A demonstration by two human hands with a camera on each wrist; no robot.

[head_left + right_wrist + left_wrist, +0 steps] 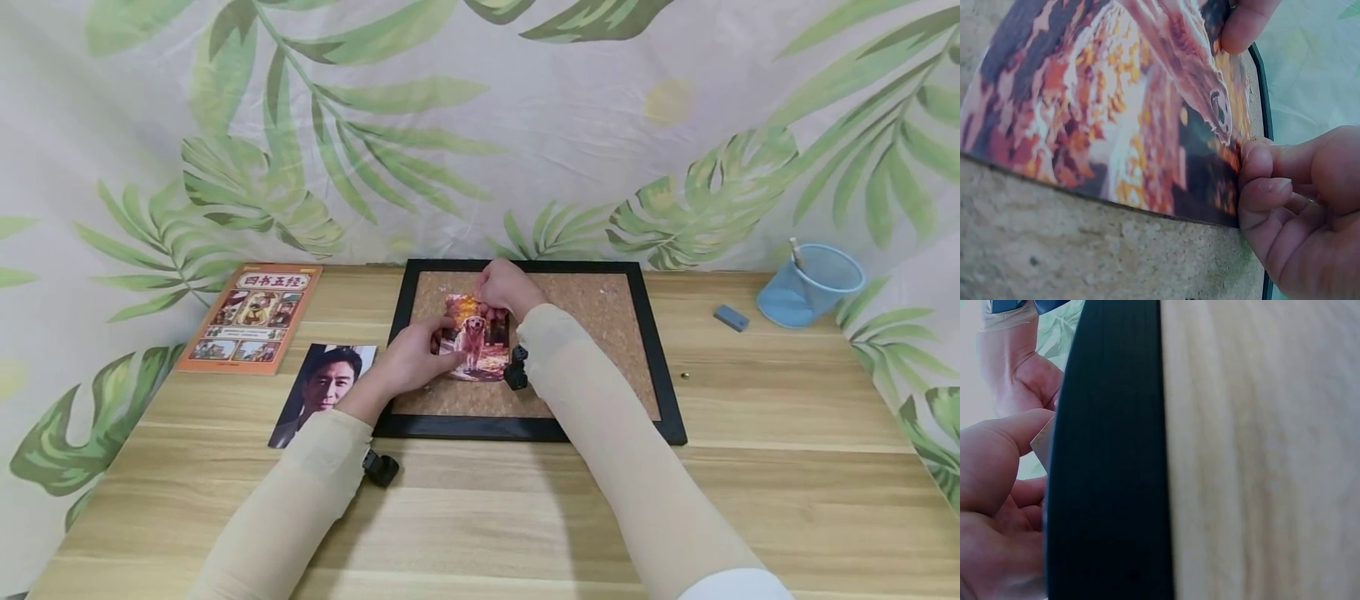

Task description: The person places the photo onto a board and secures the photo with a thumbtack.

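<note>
A photo of a golden retriever among autumn leaves [474,340] lies against a black-framed cork board [585,350], left of the board's middle. My left hand [416,354] holds the photo by its left side, thumb over its face; in the left wrist view a pale photo corner [1043,445] shows by the thumb. At the photo's top edge, my right hand [512,287] pinches with thumb and fingertips. The right wrist view shows its curled fingers [1260,194] on that edge; whether a small pin is between them is hidden.
A portrait photo [326,387] lies beside my left wrist, an orange comic-style book [251,321] behind it. To the right are a small brass-coloured tack [685,375], a blue eraser-like block [731,317] and a blue mesh pen cup [806,287]. A leaf-patterned cloth hangs behind.
</note>
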